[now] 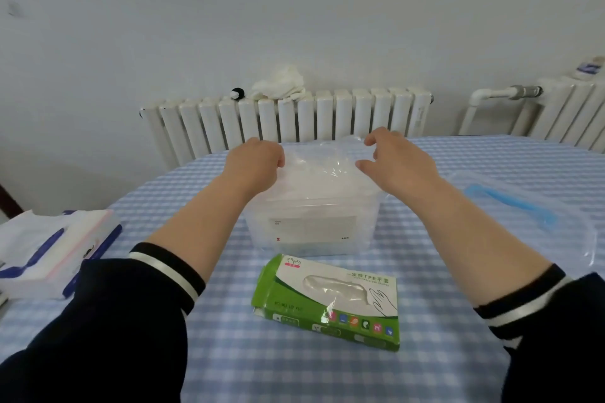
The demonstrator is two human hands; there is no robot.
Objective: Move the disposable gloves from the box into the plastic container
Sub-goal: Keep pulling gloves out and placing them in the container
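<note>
Clear crinkled gloves [322, 163], heaped in container [311, 226]

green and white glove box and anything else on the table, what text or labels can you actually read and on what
"TPE": on the top face of the green and white cardboard glove box, within a line of characters too blurred to read.
Outline drawing of a hand: on the same face, right end.
Small print and coloured icons on the box's front side: too blurred.
White label on the clear plastic container: print too small to read.
Blue and white tissue pack: no readable text.
</note>
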